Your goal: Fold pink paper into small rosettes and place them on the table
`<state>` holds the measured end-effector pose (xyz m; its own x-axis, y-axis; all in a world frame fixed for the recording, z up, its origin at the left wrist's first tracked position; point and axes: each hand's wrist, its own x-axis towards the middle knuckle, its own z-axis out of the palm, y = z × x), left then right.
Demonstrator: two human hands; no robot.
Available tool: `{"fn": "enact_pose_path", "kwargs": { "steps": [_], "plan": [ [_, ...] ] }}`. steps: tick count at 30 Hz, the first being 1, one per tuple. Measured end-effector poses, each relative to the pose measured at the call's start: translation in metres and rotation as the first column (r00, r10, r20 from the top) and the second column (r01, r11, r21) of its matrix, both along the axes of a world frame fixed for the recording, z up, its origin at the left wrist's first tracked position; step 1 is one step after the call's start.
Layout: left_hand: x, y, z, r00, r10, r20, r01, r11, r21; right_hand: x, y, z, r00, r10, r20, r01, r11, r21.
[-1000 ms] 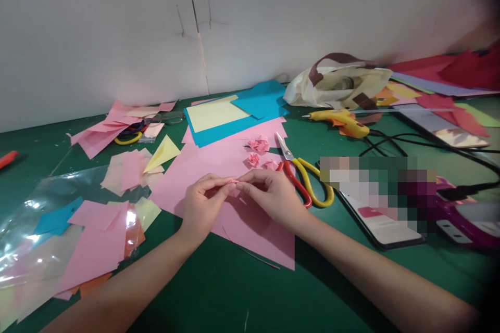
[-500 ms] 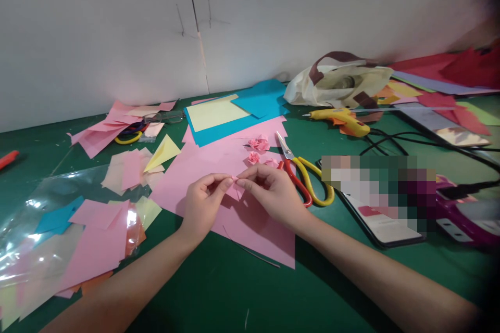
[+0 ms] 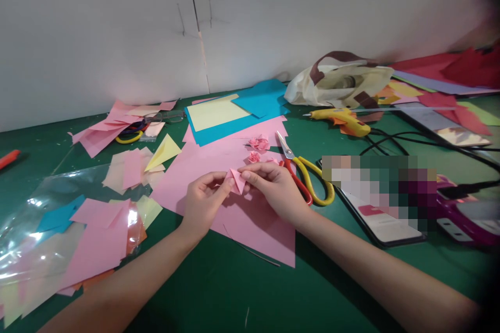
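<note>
A small folded piece of pink paper, triangular with a crease down it, is held up between both hands. My left hand pinches its left side between thumb and fingers. On its right side, my right hand grips the paper with thumb and fingertips. Below the hands lies a large pink sheet on the green table. Small pink paper roses rest just beyond my right hand. Scissors with red and yellow handles lie beside that hand, blades pointing away. A thin wire crosses the pink sheet's near edge.
At left are a clear plastic bag with coloured paper and a yellow folded sheet. Blue sheets lie at the back. A yellow glue gun, a cloth bag, black cables and a phone occupy the right.
The pink paper has turned so that its folded triangular face shows between my fingers; before, the fingertips nearly covered it. My hands have shifted only slightly.
</note>
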<state>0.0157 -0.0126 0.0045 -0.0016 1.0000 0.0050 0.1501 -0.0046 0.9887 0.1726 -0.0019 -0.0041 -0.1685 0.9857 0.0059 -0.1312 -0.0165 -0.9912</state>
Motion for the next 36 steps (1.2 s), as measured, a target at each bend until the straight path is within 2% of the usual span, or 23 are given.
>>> {"fn": "enact_pose_path", "kwargs": {
  "steps": [4,8,15,20,24,32,36],
  "plan": [
    [-0.0006,0.0003,-0.001,1.0,-0.022,0.014,0.022,1.0,-0.002,0.0001,0.0001,0.0,1.0,0.006,0.014,-0.006,1.0,-0.004],
    [-0.0006,0.0004,-0.0024,1.0,-0.006,0.016,0.006,1.0,0.012,-0.0008,-0.002,-0.0006,0.995,0.0,0.099,-0.007,0.998,0.07],
    [0.0004,-0.0005,-0.0023,0.986,0.083,-0.144,-0.075,0.995,0.059,-0.0019,-0.0037,-0.0006,0.967,-0.048,0.251,0.0,0.983,0.185],
    [0.0006,-0.0013,-0.0033,0.984,0.055,-0.168,-0.045,0.997,0.067,-0.0014,-0.003,-0.0003,0.966,-0.036,0.256,-0.006,0.987,0.16],
    [0.0019,-0.0038,-0.0011,0.968,0.029,-0.249,-0.005,0.995,0.097,-0.0012,-0.0027,-0.0001,0.963,-0.044,0.266,0.004,0.989,0.149],
    [-0.0013,0.0005,-0.0013,0.995,0.058,-0.08,-0.052,0.996,0.068,-0.0016,-0.0039,0.0022,0.987,0.056,0.149,-0.066,0.996,0.059],
    [-0.0022,0.0025,-0.0036,0.997,0.073,-0.026,-0.071,0.995,0.066,-0.0006,-0.0044,0.0024,0.985,0.057,0.162,-0.064,0.997,0.043]
  ]
}}
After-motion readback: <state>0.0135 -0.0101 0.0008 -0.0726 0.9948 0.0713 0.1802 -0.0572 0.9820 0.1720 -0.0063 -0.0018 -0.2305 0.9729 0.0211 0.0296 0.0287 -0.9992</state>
